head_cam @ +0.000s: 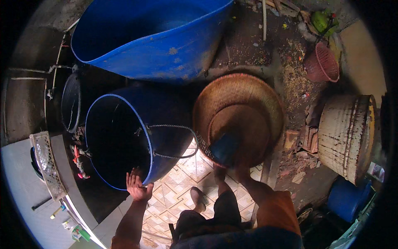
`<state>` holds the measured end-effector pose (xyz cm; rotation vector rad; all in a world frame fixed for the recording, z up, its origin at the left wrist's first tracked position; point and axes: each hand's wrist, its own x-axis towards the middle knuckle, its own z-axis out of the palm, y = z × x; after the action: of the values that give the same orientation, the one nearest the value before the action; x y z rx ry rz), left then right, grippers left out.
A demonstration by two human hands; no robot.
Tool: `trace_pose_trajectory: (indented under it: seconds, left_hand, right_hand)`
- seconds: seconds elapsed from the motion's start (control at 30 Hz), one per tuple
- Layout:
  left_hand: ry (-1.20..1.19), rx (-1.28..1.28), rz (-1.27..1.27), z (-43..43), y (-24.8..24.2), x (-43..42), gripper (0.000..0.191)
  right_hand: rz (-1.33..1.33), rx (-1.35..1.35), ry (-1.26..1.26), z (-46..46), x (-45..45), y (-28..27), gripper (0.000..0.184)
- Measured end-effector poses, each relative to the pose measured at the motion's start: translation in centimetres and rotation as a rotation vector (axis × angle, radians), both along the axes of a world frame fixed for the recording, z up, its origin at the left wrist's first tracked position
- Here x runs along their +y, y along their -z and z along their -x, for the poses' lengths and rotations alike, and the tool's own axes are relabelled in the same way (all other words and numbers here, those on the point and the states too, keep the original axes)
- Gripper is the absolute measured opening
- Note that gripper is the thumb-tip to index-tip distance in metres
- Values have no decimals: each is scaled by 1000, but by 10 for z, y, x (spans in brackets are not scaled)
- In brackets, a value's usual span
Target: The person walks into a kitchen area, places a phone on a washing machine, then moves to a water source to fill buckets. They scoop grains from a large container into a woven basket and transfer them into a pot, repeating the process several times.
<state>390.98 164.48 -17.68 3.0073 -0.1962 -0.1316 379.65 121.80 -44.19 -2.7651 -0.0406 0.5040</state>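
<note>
My left hand (139, 189) is at the near rim of a dark blue plastic drum (169, 115), fingers over the inner side and thumb outside. A rope handle (174, 126) loops from the drum's side towards a wide round woven basket (239, 85). My right arm reaches down into this basket, where my right hand (243, 160) is lost in deep shadow. Close to it inside the basket lies a blue object (225, 146), too dark to name surely. Whether my right fingers hold it cannot be seen. The drum's inside is dark.
A large bright blue plastic tub (174, 56) stands beyond the drum. Rightward are a pink plastic basket (320, 63), a rusty pale metal drum (345, 137) and a blue container (348, 199). A tap (79, 162) and a tiled ledge (25, 174) are at left. Patterned tiles (168, 199) cover the floor.
</note>
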Motion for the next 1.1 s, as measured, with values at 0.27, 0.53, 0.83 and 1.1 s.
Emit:
trace_pose_trajectory:
  seconds: [0.27,0.53,0.83,1.1]
  left_hand:
    - [-35,-56,-14,10,0,-5,65]
    - [-112,-12,5,13,-33,-32,86]
    - [227,190,420,150,-74,-49,95]
    - [142,193,401,247,-143,-37,94]
  right_hand:
    - [-105,173,-218,51,1,-144,39]
    - [-137,-122,-288,72,1,-241,31]
    - [-306,-39,-278,69,14,-337,31]
    - [-188,332,-526,93,96,-436,33]
